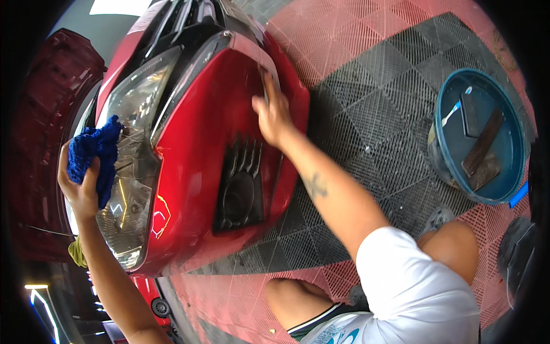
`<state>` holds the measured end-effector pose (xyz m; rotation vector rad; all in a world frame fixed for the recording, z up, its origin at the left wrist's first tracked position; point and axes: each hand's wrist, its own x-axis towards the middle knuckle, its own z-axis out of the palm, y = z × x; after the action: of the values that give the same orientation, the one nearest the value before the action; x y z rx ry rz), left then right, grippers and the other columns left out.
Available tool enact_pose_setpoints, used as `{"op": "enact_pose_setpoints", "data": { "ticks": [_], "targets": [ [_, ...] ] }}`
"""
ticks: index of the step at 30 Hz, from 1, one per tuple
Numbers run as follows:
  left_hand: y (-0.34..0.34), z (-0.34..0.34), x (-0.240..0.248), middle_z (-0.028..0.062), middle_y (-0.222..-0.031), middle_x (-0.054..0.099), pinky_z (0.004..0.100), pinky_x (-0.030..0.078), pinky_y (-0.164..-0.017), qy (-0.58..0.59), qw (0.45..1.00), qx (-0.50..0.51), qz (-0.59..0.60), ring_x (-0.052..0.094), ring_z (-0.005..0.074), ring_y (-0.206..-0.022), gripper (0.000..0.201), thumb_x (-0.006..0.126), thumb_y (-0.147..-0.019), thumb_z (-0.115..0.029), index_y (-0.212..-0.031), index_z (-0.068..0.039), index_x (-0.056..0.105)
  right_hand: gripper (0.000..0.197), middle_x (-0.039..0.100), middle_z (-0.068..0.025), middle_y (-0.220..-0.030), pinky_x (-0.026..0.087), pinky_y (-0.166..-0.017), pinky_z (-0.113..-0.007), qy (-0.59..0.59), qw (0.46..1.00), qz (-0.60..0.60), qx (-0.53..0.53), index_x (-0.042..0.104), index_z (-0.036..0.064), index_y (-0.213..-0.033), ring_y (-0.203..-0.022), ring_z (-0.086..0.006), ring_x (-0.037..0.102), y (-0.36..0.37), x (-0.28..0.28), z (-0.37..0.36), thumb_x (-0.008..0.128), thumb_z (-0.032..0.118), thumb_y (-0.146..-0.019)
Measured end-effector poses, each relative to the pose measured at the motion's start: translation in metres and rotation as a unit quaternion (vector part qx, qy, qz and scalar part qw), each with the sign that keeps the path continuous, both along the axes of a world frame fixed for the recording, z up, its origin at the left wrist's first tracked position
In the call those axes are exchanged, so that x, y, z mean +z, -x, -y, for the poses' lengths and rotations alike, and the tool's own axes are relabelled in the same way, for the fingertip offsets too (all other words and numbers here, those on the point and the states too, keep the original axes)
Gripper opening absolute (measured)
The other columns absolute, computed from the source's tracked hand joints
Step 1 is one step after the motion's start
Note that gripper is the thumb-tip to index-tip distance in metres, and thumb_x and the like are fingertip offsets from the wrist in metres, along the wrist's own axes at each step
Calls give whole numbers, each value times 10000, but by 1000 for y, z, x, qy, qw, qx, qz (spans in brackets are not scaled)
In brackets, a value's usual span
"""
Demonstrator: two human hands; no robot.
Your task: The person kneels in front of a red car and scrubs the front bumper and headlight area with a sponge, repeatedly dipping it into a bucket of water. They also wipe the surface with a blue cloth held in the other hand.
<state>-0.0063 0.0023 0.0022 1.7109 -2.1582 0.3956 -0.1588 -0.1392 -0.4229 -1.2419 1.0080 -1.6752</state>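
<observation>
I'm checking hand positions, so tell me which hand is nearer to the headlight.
Left. The left hand, holding a blue cloth, is right by the headlight; the right hand is farther off, at the red bumper.

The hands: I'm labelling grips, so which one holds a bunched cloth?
The left hand, by the headlight: its fingers grip a blue cloth. The right hand, by contrast, is at the red bumper, with no cloth showing.

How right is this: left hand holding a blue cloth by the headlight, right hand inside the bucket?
Not quite: in the head view, the right hand is at the red bumper, not in the bucket. The left hand does hold the blue cloth by the headlight.
</observation>
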Motion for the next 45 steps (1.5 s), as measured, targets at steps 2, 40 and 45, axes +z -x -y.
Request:
{"op": "enact_pose_setpoints", "data": {
  "ticks": [2,40,45],
  "targets": [
    [5,-3,2,65,-1135,695,306,491,-1006,12,1000,9,11,645,142,-1078,499,780,-857,-122,-1307,45,643,798,125,-243,-1784,185,-1300,-561,35,997,-2,64,86,37,-1721,-1645,-415,166,-10,-11,-65,488,259,-1068],
    [0,7,4,77,-1191,696,338,482,-1046,-31,999,-19,7,647,170,-1102,470,764,-904,-156,-1316,38,647,821,213,-284,-1746,226,-1265,-645,114,983,-135,-56,180,24,-1703,-1618,-423,245,-1,-62,5,554,173,-987],
    [-11,-6,5,80,-1202,702,341,479,-1061,-23,1000,12,12,654,177,-1131,475,755,-908,-152,-1328,42,647,834,238,-267,-1746,225,-1278,-598,31,998,27,49,167,7,-1702,-1613,-441,248,-14,-32,-71,568,139,-983]
  ]
}}
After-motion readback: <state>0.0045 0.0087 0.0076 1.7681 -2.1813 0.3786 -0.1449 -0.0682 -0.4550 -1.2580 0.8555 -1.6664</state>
